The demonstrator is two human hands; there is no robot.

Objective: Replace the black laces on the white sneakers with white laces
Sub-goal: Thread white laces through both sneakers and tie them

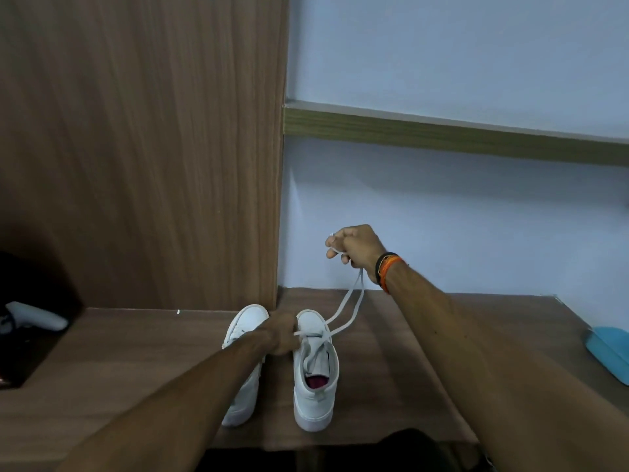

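Two white canvas sneakers (315, 369) stand lower centre on a wood-grain table (391, 352). Right hand (354, 247) grips a flat white lace (347, 308), raised; left hand (282, 335) holds the right sneaker's eyelet area.

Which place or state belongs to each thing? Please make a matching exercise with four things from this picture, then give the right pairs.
Things:
1. white lace
2. left sneaker
3. blue object
4. right hand

Places or states:
A. at the right edge of the table
B. raised above the table, gripping the lace ends
C. partly hidden under the left forearm
D. runs up from the right sneaker to the raised hand

Pairs: 1-D, 2-C, 3-A, 4-B
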